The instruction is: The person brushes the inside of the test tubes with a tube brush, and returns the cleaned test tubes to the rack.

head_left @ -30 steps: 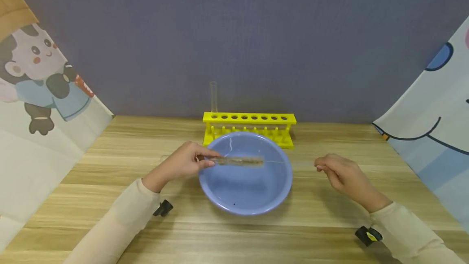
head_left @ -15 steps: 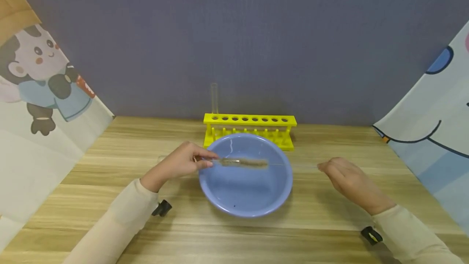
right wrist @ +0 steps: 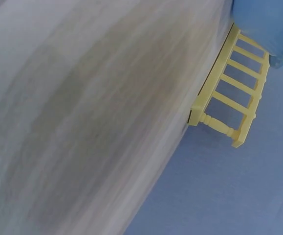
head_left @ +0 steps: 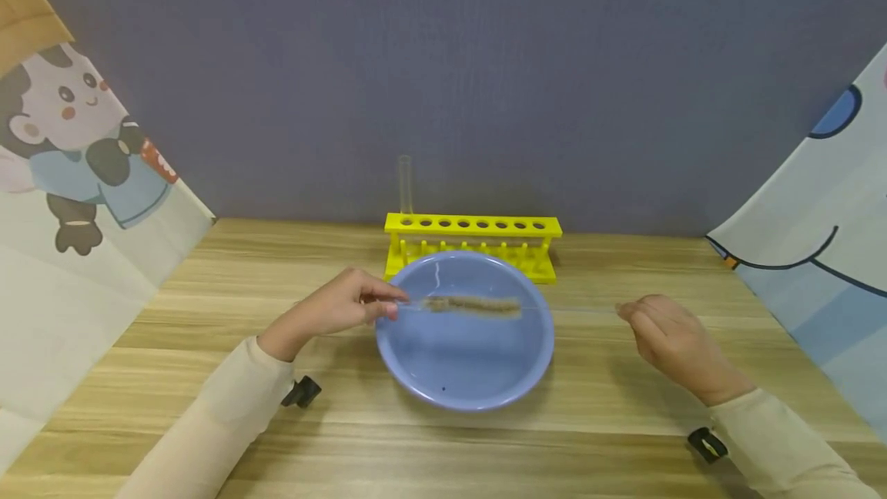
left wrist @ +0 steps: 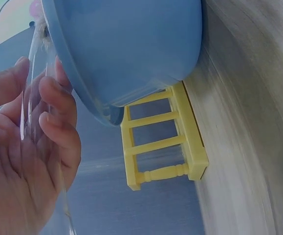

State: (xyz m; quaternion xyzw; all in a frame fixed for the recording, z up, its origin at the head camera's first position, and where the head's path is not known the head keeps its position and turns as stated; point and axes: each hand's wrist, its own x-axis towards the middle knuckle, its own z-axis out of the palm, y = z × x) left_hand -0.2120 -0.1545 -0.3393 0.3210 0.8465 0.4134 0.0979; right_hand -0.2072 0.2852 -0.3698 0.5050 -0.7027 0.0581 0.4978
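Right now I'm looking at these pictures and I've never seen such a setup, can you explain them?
There's no machine, just a person's bare left hand and right hand. The upright pictures come from a head camera, the tilted ones from each wrist. A blue basin stands on a table, with a yellow rack behind it. The left hand has its grip on a clear tube; the right hand, on a thin-handled brush. Its bristles are over the basin, near the tube's mouth; I can't tell whether any are inside.
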